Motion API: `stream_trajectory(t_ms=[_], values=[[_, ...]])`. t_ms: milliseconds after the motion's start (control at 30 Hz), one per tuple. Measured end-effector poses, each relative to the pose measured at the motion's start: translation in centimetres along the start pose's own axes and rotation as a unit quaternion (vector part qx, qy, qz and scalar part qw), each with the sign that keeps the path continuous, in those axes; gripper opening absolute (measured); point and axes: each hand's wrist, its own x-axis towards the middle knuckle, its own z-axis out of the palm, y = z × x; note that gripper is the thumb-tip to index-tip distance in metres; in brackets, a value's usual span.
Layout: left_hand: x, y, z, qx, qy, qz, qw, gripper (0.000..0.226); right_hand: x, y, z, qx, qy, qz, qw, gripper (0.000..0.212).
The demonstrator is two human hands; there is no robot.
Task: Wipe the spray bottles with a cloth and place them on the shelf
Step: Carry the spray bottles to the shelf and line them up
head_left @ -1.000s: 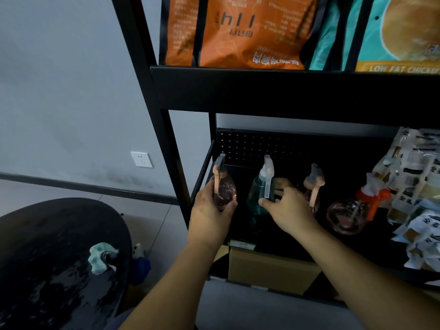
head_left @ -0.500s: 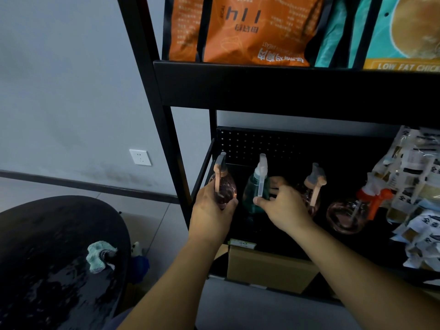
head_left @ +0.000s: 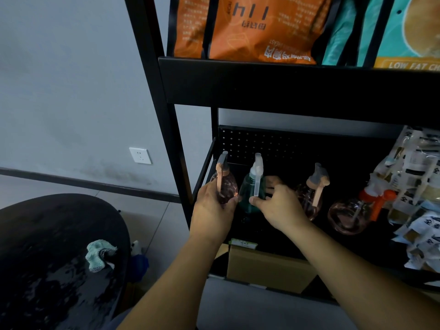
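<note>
My left hand [head_left: 210, 210] grips a pink spray bottle [head_left: 225, 185] standing at the left end of the black shelf [head_left: 281, 239]. Right beside it stands a teal spray bottle [head_left: 248, 194] with a white trigger, held by my right hand [head_left: 279, 207] between thumb and fingers. A third pink bottle [head_left: 312, 196] stands upright to the right of my right hand. Another pink bottle with an orange trigger [head_left: 350, 213] lies on its side further right. The green cloth [head_left: 98, 254] lies crumpled on the dark round table [head_left: 35, 246] at lower left.
Packets [head_left: 419, 194] are piled at the shelf's right end. The upper shelf holds an orange bag [head_left: 250, 29] and a teal bag [head_left: 404, 32]. A cardboard box [head_left: 269, 267] sits under the shelf. The shelf's black post [head_left: 162, 110] stands left of my left hand.
The teal bottle has shifted slightly left, closer to the pink bottle. My right hand followed it. My left hand has stayed on the pink bottle.
</note>
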Motion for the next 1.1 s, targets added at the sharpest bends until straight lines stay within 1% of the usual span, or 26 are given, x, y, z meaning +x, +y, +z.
stream_trajectory(t_ms=[167, 400, 900, 1000, 1100], values=[[-0.1, 0.2, -0.1, 0.005, 0.002, 0.003, 1.0, 0.046, 0.0, 0.1, 0.1, -0.003, -0.005, -0.005, 1.0, 0.055], [0.0, 0.2, -0.1, 0.006, -0.001, 0.005, 1.0, 0.044, -0.1, 0.2, 0.0, -0.018, -0.005, -0.008, 1.0, 0.054], [0.0, 0.1, 0.0, 0.011, -0.007, 0.001, 1.0, 0.049, -0.9, -0.6, 0.5, -0.036, 0.026, -0.001, 0.999, 0.055], [0.0, 0.0, 0.0, 0.011, -0.01, 0.0, 1.0, 0.051, -0.9, -0.5, 0.6, -0.035, 0.023, -0.001, 0.999, 0.059], [-0.2, -0.1, -0.1, 0.01, -0.008, 0.002, 1.0, 0.051, -1.5, -0.2, 0.4, -0.032, 0.01, 0.015, 0.999, 0.073]])
